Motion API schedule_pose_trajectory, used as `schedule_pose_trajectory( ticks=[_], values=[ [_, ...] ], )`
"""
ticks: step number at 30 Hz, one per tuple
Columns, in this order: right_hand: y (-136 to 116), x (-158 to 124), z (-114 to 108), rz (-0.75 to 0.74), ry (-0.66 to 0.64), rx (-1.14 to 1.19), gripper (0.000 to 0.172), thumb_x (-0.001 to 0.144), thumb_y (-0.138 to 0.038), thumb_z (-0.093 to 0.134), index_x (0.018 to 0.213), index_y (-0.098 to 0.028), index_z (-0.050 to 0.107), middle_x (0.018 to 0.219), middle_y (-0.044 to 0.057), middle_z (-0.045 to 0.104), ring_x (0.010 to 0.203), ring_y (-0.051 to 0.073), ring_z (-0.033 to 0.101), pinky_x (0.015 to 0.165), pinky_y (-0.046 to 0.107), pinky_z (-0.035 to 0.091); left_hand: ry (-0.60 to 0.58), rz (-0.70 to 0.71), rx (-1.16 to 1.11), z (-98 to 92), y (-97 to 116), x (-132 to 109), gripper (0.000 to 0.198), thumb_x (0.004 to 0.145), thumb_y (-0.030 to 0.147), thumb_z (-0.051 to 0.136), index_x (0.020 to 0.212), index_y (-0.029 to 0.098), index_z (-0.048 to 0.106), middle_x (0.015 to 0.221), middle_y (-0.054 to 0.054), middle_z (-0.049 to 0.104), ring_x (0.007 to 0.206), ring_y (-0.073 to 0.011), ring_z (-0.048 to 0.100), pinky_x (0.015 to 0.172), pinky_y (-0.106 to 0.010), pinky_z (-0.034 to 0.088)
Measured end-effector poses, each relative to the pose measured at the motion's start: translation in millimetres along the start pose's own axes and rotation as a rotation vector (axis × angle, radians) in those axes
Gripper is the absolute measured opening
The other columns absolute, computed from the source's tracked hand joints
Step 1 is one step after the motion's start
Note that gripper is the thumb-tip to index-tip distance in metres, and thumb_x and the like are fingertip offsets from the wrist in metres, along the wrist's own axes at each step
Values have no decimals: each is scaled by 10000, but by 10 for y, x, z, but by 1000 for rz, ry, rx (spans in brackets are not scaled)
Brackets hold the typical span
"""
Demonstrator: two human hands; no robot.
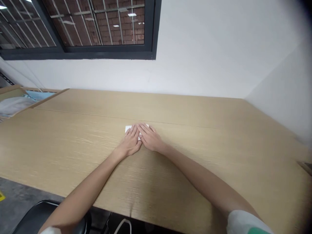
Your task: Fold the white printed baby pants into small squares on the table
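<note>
Our sleeve (237, 222) sits lower right. Mid-frame, our fingers (133, 131) lie flat, ungripping, on a white sheet (127, 127), probably light, best held upper-left.

A sheet (128, 127) is lying on the tabletop (73, 143), just before a seam (170, 123) that is running across it from side to side. The left grip (131, 140) and the right grip (150, 138) are resting side by side on the sheet, partly covering it. At the tabletop's far left corner an open box (50, 98) is standing, with wrapping (17, 105) lying in it. Behind the tabletop a wall (207, 48) is rising, a window (104, 29) sitting in its left part. Below the near left edge a chair (34, 217) is standing on the floor (19, 191).
</note>
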State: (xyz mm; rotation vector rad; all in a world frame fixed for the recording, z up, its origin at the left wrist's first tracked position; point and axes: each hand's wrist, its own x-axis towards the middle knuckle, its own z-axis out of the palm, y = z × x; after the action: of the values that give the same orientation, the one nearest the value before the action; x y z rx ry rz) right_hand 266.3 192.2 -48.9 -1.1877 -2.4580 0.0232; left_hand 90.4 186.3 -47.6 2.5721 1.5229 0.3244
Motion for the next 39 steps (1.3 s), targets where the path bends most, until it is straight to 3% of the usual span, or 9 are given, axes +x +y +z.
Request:
schedule_pose_trajectory(
  ticks=[10,13,17,20,24,28,31,35,39],
  values=[
    [103,-45,-105,89,-140,-3,692,1067,-480,283,1596,-35,266,1664,223,191,1555,343,169,1231,551,210,81,-137,58,-53,-140,-196,954,917,692,384,1555,9,193,1645,-266,163,1588,-346,106,1329,-572,232],
    [46,-17,-160,30,-48,-77,611,1045,-419,410,1526,-43,394,1620,265,285,1523,392,219,1190,577,248,139,-41,96,-163,-119,-236,791,936,634,427,1510,97,335,1626,-226,277,1557,-369,230,1281,-591,307],
    [26,-10,-289,-52,-98,-68,540,1021,-375,472,1461,-63,473,1459,242,501,1334,361,468,1103,515,356,127,18,71,-307,-54,-227,565,938,583,483,1312,163,539,1426,-191,546,1334,-356,534,1142,-566,455],
    [91,-14,-342,-54,-135,-15,626,947,-391,567,1483,-90,451,1472,225,486,1315,359,472,1101,516,342,123,6,14,-351,-61,-199,598,901,582,576,1318,155,530,1420,-208,549,1342,-365,529,1153,-570,449],
    [194,12,-271,-25,-137,46,601,892,-195,481,1485,-101,448,1499,205,466,1355,325,447,1100,485,331,101,-1,-7,-354,-146,-154,496,896,383,610,1336,175,520,1352,-188,611,1266,-340,596,1122,-548,482],
    [241,64,-207,-24,-4,137,579,848,-91,396,1419,-109,489,1430,180,551,1345,298,474,1105,485,311,132,-5,-12,-366,-183,-123,366,891,182,478,1241,169,585,1237,-167,672,1166,-300,645,1073,-502,511],
    [267,119,-313,86,100,305,542,839,-153,465,1381,-138,475,1214,147,659,1173,298,583,1059,512,362,202,-32,-27,-448,-132,-134,316,934,224,403,1137,169,639,1216,-158,668,1175,-289,618,1079,-480,497],
    [331,201,-590,279,92,800,605,792,-256,549,1367,-192,371,1051,78,652,900,243,643,796,402,530,230,-130,-412,-582,-9,-191,343,960,438,443,1037,188,665,1029,-76,714,976,-220,655,909,-352,541],
    [419,229,-722,455,3,969,610,781,-242,598,1350,-225,379,1028,65,644,834,216,663,687,343,551,98,-175,-849,-524,103,-239,466,908,529,571,1243,205,555,963,-41,740,828,-175,683,718,-253,520]
  ],
)
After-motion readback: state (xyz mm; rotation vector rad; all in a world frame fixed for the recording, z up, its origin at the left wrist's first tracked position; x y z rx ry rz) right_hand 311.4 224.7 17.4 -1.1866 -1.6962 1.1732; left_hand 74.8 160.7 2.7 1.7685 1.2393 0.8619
